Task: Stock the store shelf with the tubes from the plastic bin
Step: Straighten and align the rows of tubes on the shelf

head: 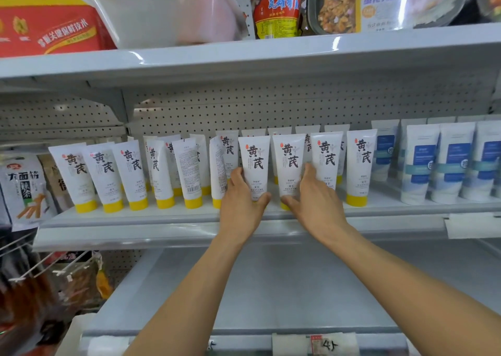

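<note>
Ok so my left hand point(241, 201) is wrapped around the bottom of one tube point(254, 165), thumb in front near the cap, fingers behind. My right hand point(311, 195) is pinching the next tube over point(288, 165) the same way, down at its yellow cap. Both stand cap-down on the middle shelf point(151, 220), front row, in the white-and-yellow lineup.

What worries me: these things are top-heavy on tiny caps and packed close together. If I nudge sideways while straightening, the turned tube on the left point(217, 171) probably tips and takes its neighbours along. Same on the right, my fingers are touching the tube beside it point(326, 160).

The plastic bin point(168, 8) sits up on the top shelf, tilted-looking, can't tell what's left inside. The blue tubes point(423, 163) sit further right, well clear.
</note>
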Action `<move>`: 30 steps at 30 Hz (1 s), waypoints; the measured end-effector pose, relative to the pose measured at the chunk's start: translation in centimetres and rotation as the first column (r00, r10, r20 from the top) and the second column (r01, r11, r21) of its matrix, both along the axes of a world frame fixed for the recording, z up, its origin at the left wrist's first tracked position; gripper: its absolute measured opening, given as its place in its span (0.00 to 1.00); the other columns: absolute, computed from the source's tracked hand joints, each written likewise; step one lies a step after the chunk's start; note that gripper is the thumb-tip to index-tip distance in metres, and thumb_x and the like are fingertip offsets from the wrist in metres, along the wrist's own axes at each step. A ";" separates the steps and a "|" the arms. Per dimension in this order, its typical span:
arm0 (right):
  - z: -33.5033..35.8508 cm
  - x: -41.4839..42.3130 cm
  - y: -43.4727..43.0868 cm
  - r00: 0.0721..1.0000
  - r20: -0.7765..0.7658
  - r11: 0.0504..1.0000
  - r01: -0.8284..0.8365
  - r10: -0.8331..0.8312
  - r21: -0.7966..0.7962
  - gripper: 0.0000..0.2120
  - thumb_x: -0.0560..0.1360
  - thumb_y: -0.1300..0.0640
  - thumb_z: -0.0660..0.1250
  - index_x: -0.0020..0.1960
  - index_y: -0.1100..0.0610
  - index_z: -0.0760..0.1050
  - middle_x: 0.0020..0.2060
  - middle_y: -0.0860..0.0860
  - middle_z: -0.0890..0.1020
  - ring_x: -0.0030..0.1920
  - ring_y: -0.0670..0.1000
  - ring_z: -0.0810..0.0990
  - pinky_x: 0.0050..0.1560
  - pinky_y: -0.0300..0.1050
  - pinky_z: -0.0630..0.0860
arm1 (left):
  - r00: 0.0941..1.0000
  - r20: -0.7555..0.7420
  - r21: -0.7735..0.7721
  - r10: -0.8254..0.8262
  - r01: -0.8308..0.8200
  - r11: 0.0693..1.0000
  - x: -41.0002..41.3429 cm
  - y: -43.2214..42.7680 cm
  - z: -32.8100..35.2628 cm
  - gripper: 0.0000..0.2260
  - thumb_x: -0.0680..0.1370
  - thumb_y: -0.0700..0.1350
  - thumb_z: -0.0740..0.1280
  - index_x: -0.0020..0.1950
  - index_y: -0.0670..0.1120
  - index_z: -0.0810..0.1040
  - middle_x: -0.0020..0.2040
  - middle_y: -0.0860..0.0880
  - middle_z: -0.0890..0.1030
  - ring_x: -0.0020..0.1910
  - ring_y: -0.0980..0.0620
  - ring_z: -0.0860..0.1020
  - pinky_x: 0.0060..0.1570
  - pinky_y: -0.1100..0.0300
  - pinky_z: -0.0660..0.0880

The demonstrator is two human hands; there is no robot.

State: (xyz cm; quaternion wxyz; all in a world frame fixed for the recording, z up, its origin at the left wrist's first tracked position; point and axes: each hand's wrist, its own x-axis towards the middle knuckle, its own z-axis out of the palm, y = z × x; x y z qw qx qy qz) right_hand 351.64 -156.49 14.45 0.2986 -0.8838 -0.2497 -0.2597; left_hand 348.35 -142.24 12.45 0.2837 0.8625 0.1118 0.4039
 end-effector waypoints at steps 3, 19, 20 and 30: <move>-0.5 -0.2 -1.8 0.993 0.104 0.998 -0.065 0.063 0.013 0.24 0.76 0.53 0.67 0.67 0.57 0.62 0.61 0.54 0.75 0.58 0.58 0.77 0.52 0.52 0.76 | 0.990 0.113 0.064 0.080 -0.087 0.994 -0.8 -0.7 -0.3 0.32 0.71 0.48 0.73 0.70 0.41 0.62 0.65 0.43 0.69 0.63 0.45 0.69 0.59 0.56 0.67; -1.8 6.2 -12.3 0.986 -0.144 0.984 0.104 -0.083 0.144 0.37 0.70 0.42 0.71 0.71 0.57 0.61 0.63 0.53 0.76 0.61 0.56 0.77 0.61 0.58 0.73 | 0.987 0.151 -0.018 0.050 -0.047 0.999 0.8 -7.6 -2.2 0.29 0.74 0.45 0.72 0.70 0.46 0.60 0.67 0.47 0.69 0.62 0.47 0.75 0.57 0.51 0.75; -1.7 6.4 -12.3 0.984 -0.155 0.988 0.103 -0.084 0.115 0.36 0.70 0.42 0.71 0.70 0.57 0.61 0.61 0.53 0.78 0.60 0.56 0.78 0.60 0.58 0.74 | 0.989 0.135 -0.031 0.065 -0.061 0.998 1.0 -7.7 -2.0 0.30 0.74 0.46 0.71 0.71 0.46 0.59 0.68 0.48 0.71 0.61 0.48 0.76 0.55 0.53 0.75; -1.6 7.9 -11.3 0.982 -0.182 0.992 0.063 -0.041 0.114 0.21 0.70 0.46 0.71 0.57 0.55 0.72 0.55 0.53 0.82 0.52 0.56 0.80 0.48 0.53 0.79 | 0.985 0.018 -0.066 0.174 -0.173 0.983 1.6 -7.4 -0.4 0.30 0.73 0.46 0.71 0.70 0.50 0.58 0.56 0.51 0.80 0.52 0.47 0.80 0.47 0.51 0.77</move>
